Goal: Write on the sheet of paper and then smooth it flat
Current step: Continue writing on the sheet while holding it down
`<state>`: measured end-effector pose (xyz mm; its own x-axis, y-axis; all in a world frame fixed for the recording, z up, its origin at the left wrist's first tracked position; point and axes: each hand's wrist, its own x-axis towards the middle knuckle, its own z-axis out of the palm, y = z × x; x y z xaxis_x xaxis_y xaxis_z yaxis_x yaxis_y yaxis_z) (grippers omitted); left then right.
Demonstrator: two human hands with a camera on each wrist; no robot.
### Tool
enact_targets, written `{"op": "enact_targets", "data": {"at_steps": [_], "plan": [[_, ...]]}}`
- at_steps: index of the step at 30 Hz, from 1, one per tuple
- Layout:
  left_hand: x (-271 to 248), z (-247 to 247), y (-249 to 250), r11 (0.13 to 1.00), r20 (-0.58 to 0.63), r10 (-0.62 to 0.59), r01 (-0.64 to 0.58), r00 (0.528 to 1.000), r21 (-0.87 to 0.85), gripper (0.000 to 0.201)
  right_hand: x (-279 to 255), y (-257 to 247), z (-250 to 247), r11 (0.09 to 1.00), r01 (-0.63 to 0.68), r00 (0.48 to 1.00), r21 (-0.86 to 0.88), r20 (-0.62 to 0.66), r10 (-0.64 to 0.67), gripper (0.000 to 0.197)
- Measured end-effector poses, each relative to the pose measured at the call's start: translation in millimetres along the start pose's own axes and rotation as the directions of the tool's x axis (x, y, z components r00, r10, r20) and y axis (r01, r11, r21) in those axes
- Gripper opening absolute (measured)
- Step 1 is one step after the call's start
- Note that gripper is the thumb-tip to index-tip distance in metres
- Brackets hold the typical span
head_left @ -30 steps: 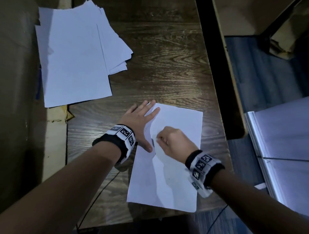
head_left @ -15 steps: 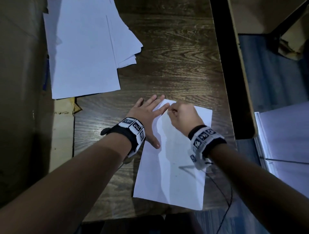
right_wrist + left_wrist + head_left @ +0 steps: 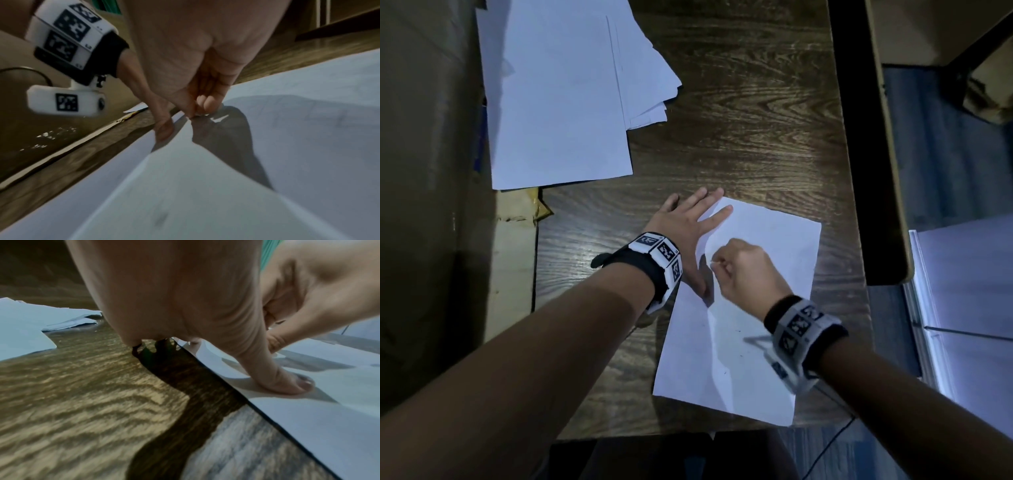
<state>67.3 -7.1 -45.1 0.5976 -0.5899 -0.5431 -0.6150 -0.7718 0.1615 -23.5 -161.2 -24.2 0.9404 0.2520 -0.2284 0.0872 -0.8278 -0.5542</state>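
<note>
the sheet of paper lies near the front right corner of the wooden tabletop, one long side toward me and slightly skewed. my left hand is spread flat, palm down, across the sheet's left edge: the fingers reach over its far left corner and the thumb presses on the paper, as the left wrist view shows. my right hand is curled into a loose fist over the upper middle of the sheet, fingertips bunched down at a raised crease that runs lengthwise down the page. whether they pinch the paper itself or some small thing i cannot tell; no pen is plainly visible.

a few small dark marks show on the lower half, so i judge the writing is likely done, though they are too faint to read. the smoothing looks to be under way and unfinished: the ridge stands up from the sheet and casts a shadow, and the page does not lie flat. what is left, as i judge it, is pressing that crease down along its whole length.

a loose stack of blank sheets sits at the far left corner, well apart.
</note>
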Motion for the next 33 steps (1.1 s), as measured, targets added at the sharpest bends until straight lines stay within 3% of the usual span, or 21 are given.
{"op": "enact_targets", "data": {"at_steps": [4,6,10,17,21,26,31,33], "plan": [[0.1,0.8,-0.7,1.000,-0.003,0.006,-0.006,1.000,-0.023,0.158,51.6,13.1,-17.0,0.990,-0.139,0.979,0.008,-0.148,0.139,0.019],[-0.6,1.5,-0.7,1.000,-0.002,0.009,-0.009,1.000,-0.028,0.159,41.9,10.5,-10.1,0.990,-0.141,0.975,0.006,-0.174,0.140,0.017],[-5.0,-1.4,0.4,1.000,-0.024,0.008,-0.008,1.000,-0.030,0.158,-9.4,8.1,0.6,0.997,-0.066,0.998,0.040,-0.011,0.067,0.010],[-27.7,2.6,-14.9,0.990,-0.013,0.071,-0.072,0.997,-0.123,0.137,0.8,12.9,-9.7,0.989,-0.091,0.996,0.113,0.004,0.091,0.004],[-28.4,4.1,-13.1,0.995,0.006,0.062,-0.062,0.998,-0.077,0.141,13.5,-0.2,-8.1,0.997,0.013,0.997,0.076,0.077,-0.019,0.009],[-25.2,7.1,-18.7,0.995,0.008,0.048,-0.047,0.999,-0.084,0.147,39.7,1.2,-5.0,0.998,-0.024,0.998,0.055,-0.057,0.027,0.016],[-22.1,9.0,-20.3,0.995,-0.011,0.049,-0.049,0.999,-0.082,0.150,22.5,-11.7,0.4,0.997,0.065,0.993,0.041,0.098,-0.069,0.012],[-22.2,9.9,-22.0,0.994,-0.019,0.046,-0.048,0.999,-0.102,0.150,40.8,-8.1,-0.9,0.998,0.028,0.999,0.047,-0.018,-0.028,0.012]]}}
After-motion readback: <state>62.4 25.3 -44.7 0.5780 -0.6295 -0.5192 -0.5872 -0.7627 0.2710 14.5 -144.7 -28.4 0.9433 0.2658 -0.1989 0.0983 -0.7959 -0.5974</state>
